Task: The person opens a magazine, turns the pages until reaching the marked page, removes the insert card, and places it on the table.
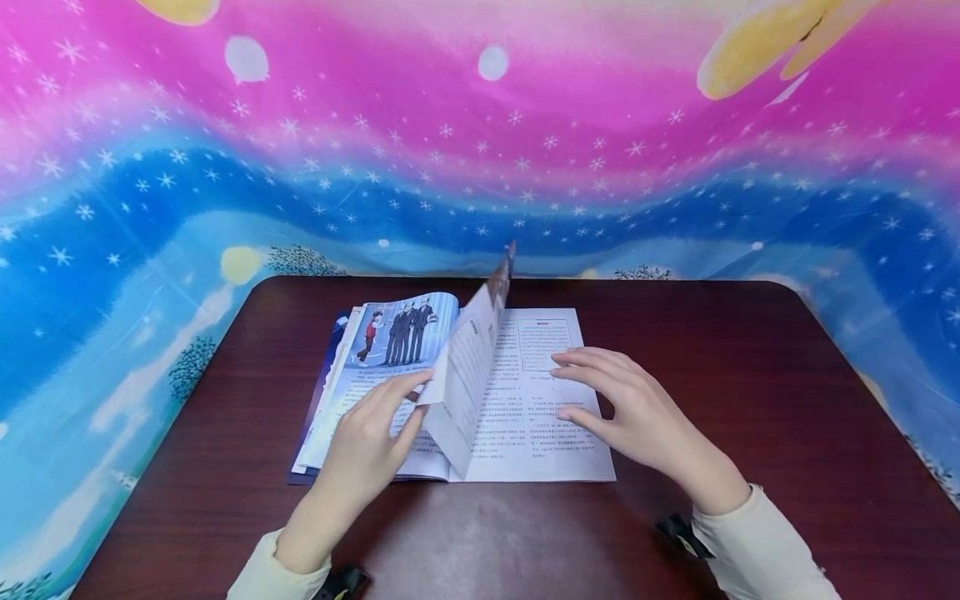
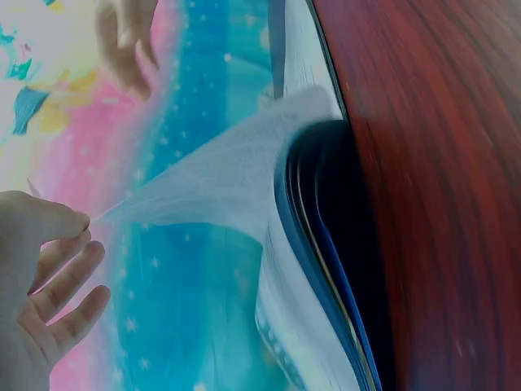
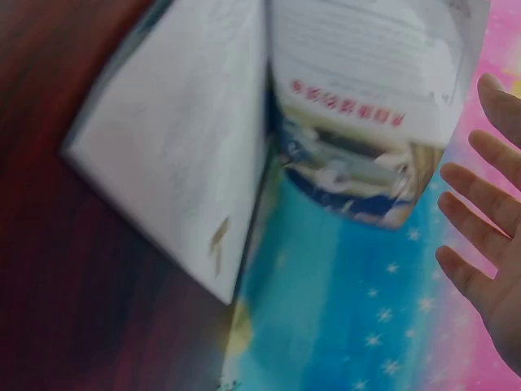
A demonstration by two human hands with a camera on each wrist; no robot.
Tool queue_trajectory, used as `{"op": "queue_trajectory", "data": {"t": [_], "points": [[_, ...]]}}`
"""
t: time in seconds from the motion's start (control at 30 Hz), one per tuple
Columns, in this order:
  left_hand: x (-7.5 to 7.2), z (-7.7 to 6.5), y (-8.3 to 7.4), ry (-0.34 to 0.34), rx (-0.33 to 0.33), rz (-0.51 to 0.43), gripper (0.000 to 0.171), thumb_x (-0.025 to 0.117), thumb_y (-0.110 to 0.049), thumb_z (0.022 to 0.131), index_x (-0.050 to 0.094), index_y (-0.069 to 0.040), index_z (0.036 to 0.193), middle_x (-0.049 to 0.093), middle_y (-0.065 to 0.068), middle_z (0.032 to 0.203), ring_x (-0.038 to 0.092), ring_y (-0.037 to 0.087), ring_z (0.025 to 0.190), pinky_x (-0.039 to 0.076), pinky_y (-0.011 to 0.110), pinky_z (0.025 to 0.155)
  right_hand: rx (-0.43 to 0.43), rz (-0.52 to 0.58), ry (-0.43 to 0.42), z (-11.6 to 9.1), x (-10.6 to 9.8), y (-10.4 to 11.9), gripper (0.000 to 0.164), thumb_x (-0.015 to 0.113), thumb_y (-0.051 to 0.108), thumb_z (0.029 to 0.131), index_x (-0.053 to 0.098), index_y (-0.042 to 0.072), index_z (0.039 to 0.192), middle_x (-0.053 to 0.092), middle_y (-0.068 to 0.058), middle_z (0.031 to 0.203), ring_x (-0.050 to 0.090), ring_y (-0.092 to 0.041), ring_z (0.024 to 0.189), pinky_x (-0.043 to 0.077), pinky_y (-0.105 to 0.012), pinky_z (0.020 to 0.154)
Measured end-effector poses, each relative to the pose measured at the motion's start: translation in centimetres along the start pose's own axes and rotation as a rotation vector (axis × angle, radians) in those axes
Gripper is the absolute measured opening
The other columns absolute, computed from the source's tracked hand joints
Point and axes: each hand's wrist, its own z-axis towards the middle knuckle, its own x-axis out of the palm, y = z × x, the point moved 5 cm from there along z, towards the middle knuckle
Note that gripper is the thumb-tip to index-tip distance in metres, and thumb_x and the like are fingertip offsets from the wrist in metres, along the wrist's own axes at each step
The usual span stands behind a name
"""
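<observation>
From my remote seat I see the magazine (image 1: 555,463) lying open in the centre of the head frame, on the brown table (image 1: 757,333). My L hand (image 1: 369,429), left of centre, pinches the free edge of the lifted page (image 1: 462,367) betw. thumb and index; in the left wrist view its other fingers are apart and hold nothing. The lifted page stands tilted near the middle fold, w/ its upper part bent. If it is 1 sheet or more, I cannot tell.

My R hand (image 1: 630,400), right of centre, has its fingers spread, no pinch, over the right-hand page (image 1: 551,417). In the right wrist view they look apart from the paper.

The step, I judge, is turning a pg. To do it well, I would hold the pinch light, so the corner gets no crease, and guide the page leftwards in a low arc, not pull on the fold. The R hand could press softly nr. the fold, so the mag. does not slide. Then L fingers should flatten the sheet over the left-hand page (image 1: 393,329), from fold to edge, bec. the bent top may spring back.
</observation>
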Motion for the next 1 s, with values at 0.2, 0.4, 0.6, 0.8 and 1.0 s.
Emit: {"op": "queue_trajectory", "data": {"t": [0.2,0.4,0.6,0.8,1.0], "points": [[-1.4,-1.3,1.8,-0.030,-0.081,0.065,0.061,0.081,-0.001,0.079,0.058,-0.010,0.135,0.068,0.008,0.115,0.065,0.019,0.091,0.057,0.037,0.072,0.035,-0.047,0.034,-1.4,0.5,-1.3,0.049,0.086,0.023,0.077,0.069,0.012,0.122,0.061,-0.006,0.134,0.053,-0.026,0.126,0.040,-0.049,0.104],[-2.3,-2.4,3.0,-0.016,-0.165,0.114,0.063,0.082,-0.002,0.078,0.058,-0.009,0.136,0.067,0.011,0.120,0.067,0.024,0.092,0.057,0.041,0.070,0.060,-0.084,0.077,-2.7,1.1,-2.1,0.048,0.085,0.022,0.078,0.070,0.012,0.122,0.064,-0.008,0.128,0.056,-0.030,0.121,0.042,-0.053,0.101],[-3.3,-3.3,4.1,-0.004,-0.234,0.150,0.063,0.082,-0.001,0.079,0.057,-0.010,0.136,0.068,0.015,0.115,0.067,0.028,0.090,0.056,0.047,0.069,0.074,-0.098,0.137,-3.9,1.9,-2.9,0.047,0.086,0.023,0.077,0.070,0.011,0.120,0.064,-0.007,0.128,0.058,-0.029,0.119,0.043,-0.052,0.100],[-3.9,-4.1,4.8,0.014,-0.265,0.167,0.066,0.082,0.000,0.077,0.056,-0.010,0.137,0.069,0.013,0.113,0.067,0.026,0.089,0.054,0.046,0.064,0.055,-0.103,0.178,-5.0,2.7,-3.5,0.047,0.086,0.022,0.077,0.070,0.010,0.120,0.065,-0.007,0.125,0.059,-0.028,0.116,0.045,-0.052,0.098],[-4.1,-4.9,5.6,0.089,-0.341,0.184,0.069,0.083,-0.002,0.077,0.052,-0.008,0.139,0.067,0.016,0.117,0.067,0.029,0.090,0.055,0.050,0.067,0.132,-0.115,0.277,-5.8,3.6,-4.1,0.047,0.084,0.026,0.080,0.070,0.011,0.122,0.065,-0.005,0.127,0.059,-0.026,0.119,0.045,-0.050,0.100]]}}
